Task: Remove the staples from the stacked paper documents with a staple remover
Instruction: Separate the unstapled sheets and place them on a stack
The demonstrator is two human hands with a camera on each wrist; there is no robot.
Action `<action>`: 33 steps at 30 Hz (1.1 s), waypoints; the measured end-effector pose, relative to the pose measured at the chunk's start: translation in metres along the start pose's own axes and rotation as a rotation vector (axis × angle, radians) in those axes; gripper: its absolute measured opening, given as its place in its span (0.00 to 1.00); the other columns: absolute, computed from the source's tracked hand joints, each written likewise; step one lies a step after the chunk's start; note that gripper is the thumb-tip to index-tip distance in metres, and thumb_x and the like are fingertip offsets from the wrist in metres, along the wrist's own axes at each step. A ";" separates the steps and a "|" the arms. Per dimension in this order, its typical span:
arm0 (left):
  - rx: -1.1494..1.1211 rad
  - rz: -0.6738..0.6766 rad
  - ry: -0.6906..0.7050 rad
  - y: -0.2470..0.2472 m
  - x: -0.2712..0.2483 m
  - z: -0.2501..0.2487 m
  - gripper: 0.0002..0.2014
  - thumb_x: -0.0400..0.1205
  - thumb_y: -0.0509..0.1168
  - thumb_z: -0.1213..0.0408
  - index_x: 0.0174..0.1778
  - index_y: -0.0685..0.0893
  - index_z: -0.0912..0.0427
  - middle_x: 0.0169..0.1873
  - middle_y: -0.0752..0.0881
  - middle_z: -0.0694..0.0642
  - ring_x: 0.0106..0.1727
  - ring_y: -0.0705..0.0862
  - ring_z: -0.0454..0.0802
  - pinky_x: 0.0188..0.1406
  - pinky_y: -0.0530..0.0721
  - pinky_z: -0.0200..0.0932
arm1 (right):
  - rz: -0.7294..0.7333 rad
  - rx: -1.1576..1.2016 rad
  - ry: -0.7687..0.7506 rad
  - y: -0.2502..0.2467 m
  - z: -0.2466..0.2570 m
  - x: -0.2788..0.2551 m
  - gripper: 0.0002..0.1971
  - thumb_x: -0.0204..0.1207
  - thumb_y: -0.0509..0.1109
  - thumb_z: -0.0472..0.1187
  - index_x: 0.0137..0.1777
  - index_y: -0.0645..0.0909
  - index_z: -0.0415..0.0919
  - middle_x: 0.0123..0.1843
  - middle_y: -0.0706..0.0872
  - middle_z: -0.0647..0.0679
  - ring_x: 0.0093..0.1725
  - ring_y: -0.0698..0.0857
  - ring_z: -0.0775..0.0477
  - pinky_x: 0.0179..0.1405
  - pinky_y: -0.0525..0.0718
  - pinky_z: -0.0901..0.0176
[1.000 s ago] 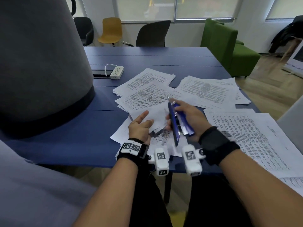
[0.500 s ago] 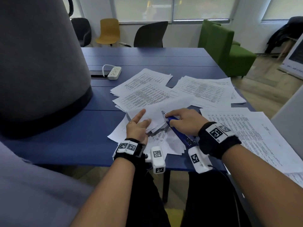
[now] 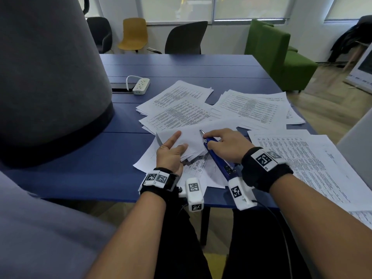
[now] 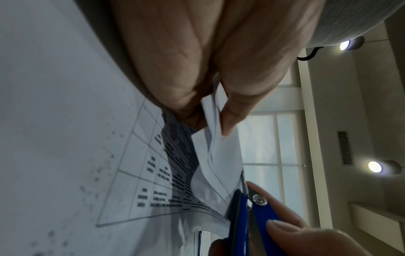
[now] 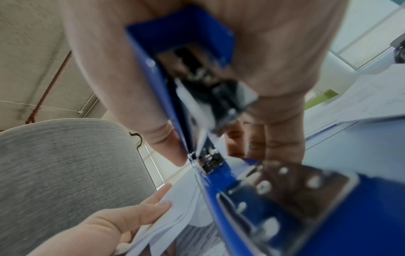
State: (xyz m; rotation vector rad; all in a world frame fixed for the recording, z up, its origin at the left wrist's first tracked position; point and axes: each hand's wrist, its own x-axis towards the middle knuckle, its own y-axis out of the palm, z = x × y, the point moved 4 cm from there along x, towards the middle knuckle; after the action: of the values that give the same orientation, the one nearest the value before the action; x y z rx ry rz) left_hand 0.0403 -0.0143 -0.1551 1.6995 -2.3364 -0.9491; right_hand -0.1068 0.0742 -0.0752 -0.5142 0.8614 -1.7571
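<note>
Office chairs and bright windows back a dark blue table [image 3: 84, 158] that fills the head view. At far left a large grey felt cone-shaped shade [image 3: 46, 77] hangs close over the table, and just right of it a white power strip [image 3: 141, 86] lies on the blue top beside a cable slot. Further right, 2 loose piles of printed white sheets [image 3: 177, 109] fan across the middle of the table.

At the near edge, the left hand [image 3: 171, 153] holds the folded-back pages of a stapled white paper document [image 3: 191, 140]; the left wrist view shows its thumb and fingers [image 4: 232, 117] pinching the turned-up paper corner, while the head view shows the index finger stretched flat on the sheet. Immediately right, the right hand [image 3: 226, 143] is curled round a long blue metal staple remover [image 3: 216, 158], index finger laid along its top, thumb on its side. The tool's silver tip [image 3: 201, 132] rests on the document's top sheet, just beside the left hand; the staple itself is too small to make out. To the right of that hand, a broad spread of printed white tables [image 3: 306, 158] covers the table's right end, and a green upholstered sofa [image 3: 277, 57] stands beyond the far right corner.
</note>
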 end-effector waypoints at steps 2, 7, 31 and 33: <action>-0.007 -0.006 0.002 0.000 0.001 0.000 0.23 0.81 0.64 0.85 0.63 0.87 0.54 0.59 0.90 0.71 0.56 0.89 0.66 0.67 0.80 0.79 | 0.006 -0.013 0.000 0.000 0.001 0.001 0.17 0.81 0.65 0.48 0.69 0.84 0.57 0.57 0.85 0.52 0.52 0.84 0.50 0.48 0.77 0.65; 0.000 -0.022 0.009 -0.001 0.003 0.002 0.24 0.81 0.65 0.85 0.66 0.86 0.56 0.57 0.91 0.69 0.54 0.89 0.64 0.66 0.82 0.76 | -0.009 -0.017 -0.012 0.004 0.000 0.004 0.18 0.84 0.60 0.48 0.71 0.81 0.53 0.67 0.86 0.49 0.64 0.81 0.47 0.56 0.73 0.62; 0.182 -0.078 0.042 -0.002 0.007 0.004 0.26 0.80 0.69 0.81 0.72 0.84 0.56 0.53 0.89 0.66 0.50 0.86 0.59 0.66 0.84 0.72 | -0.322 -1.004 -0.331 0.019 0.028 -0.013 0.28 0.76 0.67 0.40 0.78 0.74 0.47 0.62 0.79 0.39 0.60 0.77 0.32 0.53 0.77 0.38; 0.207 -0.079 0.027 0.002 0.002 0.002 0.27 0.81 0.68 0.81 0.75 0.82 0.57 0.50 0.88 0.64 0.49 0.86 0.59 0.63 0.85 0.74 | -0.314 -0.964 -0.340 0.023 0.032 -0.014 0.30 0.72 0.73 0.42 0.76 0.76 0.49 0.59 0.80 0.38 0.56 0.78 0.32 0.48 0.78 0.39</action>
State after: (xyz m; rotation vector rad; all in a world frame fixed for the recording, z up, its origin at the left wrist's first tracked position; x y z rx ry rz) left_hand 0.0372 -0.0154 -0.1563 1.8791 -2.4403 -0.7107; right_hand -0.0651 0.0731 -0.0715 -1.5944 1.4045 -1.3559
